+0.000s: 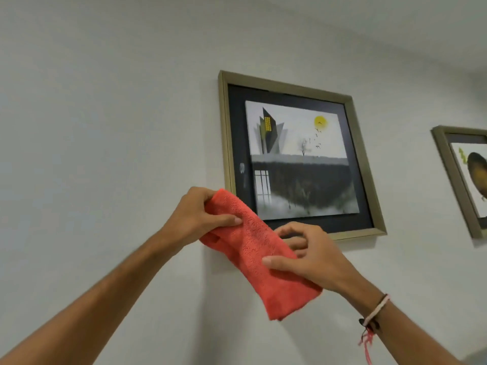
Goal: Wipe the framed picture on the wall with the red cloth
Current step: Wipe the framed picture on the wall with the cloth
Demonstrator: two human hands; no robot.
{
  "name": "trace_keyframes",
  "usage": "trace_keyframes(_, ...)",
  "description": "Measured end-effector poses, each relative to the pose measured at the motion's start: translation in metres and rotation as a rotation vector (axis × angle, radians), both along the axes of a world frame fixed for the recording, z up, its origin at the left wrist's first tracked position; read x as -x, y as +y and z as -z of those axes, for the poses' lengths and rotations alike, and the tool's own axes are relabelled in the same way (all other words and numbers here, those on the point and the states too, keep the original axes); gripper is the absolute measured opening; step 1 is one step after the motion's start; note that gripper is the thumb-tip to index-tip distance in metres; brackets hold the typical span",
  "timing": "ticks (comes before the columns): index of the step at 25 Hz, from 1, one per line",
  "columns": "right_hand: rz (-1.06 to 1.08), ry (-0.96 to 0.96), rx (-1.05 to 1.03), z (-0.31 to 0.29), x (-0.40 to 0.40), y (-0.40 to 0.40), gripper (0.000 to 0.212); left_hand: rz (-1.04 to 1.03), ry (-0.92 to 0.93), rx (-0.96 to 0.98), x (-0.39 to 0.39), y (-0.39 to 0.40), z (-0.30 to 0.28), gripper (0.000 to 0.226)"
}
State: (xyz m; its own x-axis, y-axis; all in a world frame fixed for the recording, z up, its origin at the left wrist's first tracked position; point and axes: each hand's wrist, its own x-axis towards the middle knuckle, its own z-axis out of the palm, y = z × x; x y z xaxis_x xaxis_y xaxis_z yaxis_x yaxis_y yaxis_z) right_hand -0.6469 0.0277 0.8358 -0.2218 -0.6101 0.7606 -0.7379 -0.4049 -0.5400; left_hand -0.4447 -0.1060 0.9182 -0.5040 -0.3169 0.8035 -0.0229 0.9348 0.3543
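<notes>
A red cloth (258,255), folded into a long band, is held up between two hands in front of a pale wall (105,127), just below and overlapping the lower left corner of the framed picture (297,156). The left hand (196,218) is closed on the upper end of the cloth, thumb laid flat across its face and fingers wrapped behind. The right hand (309,255) is pinched on the lower half, thumb on the front; its other fingers are loosely curled, and how firmly they grip cannot be told. The cloth appears to be in the course of being folded or bunched into a pad, and no wiping contact with the glass can be confirmed. For a good wipe, a flat, thick pad is best formed first, then pressed lightly so that the hanging frame is not tilted or lifted off its hook. A pale smudge (242,168) is seen on the dark mat at the left edge. A second framed picture (463,177) hangs well apart to the right. Nothing blocks the reach.
</notes>
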Motion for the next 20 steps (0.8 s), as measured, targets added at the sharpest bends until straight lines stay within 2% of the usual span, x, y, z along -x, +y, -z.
trace_keyframes(3,-0.010,0.040,0.133,-0.027,-0.011,-0.026,0.025,-0.080,-0.145,0.213,0.019,0.008,-0.038,0.022)
trace_keyframes(5,-0.001,-0.019,0.251,-0.047,-0.009,-0.041,0.014,-0.103,-0.101,0.338,0.024,0.006,-0.064,0.018)
trace_keyframes(6,0.001,-0.073,0.292,-0.057,-0.007,-0.048,0.017,-0.135,-0.031,0.405,0.023,0.003,-0.077,0.018)
trace_keyframes(9,0.011,-0.259,0.389,-0.093,-0.002,-0.074,0.029,-0.377,0.186,0.630,0.023,-0.018,-0.115,0.045)
trace_keyframes(12,0.163,-0.295,0.528,-0.131,-0.004,-0.096,0.032,-0.655,0.165,0.835,0.035,-0.033,-0.148,0.055)
trace_keyframes(14,0.458,-0.166,0.670,-0.145,-0.007,-0.108,0.034,-0.746,0.034,0.944,0.043,-0.042,-0.165,0.056)
trace_keyframes(16,0.677,0.101,0.834,-0.150,-0.008,-0.114,0.038,-0.749,-0.045,0.959,0.045,-0.054,-0.174,0.056)
trace_keyframes(18,0.715,0.407,0.891,-0.148,-0.007,-0.121,0.026,-0.705,-0.034,0.951,0.044,-0.064,-0.174,0.057)
trace_keyframes(20,0.655,0.551,0.813,-0.139,-0.003,-0.130,0.033,-0.709,0.005,0.989,0.045,-0.073,-0.170,0.059)
